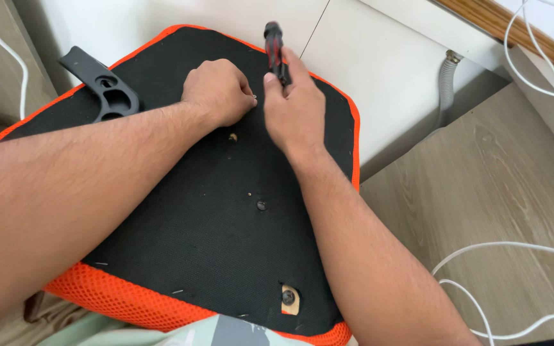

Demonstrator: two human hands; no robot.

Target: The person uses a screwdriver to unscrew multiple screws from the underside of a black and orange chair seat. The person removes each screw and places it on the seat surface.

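Observation:
An upturned chair seat [226,237] lies in front of me, black fabric underneath with an orange mesh rim. My right hand [293,109] grips a black and red screwdriver [275,48], its handle pointing up and its tip hidden by the hand. My left hand [218,90] is closed, fingertips pinching something small beside the screwdriver tip; what it pinches is too small to tell. A bare screw hole [233,136] shows just below the hands. A screw [261,205] sits mid-seat and another bolt [288,296] at the near edge.
A black plastic armrest bracket [100,83] sticks up at the seat's left. White cables [508,282] lie on the wooden floor at right. A grey corrugated hose [445,86] runs down the white wall behind the seat.

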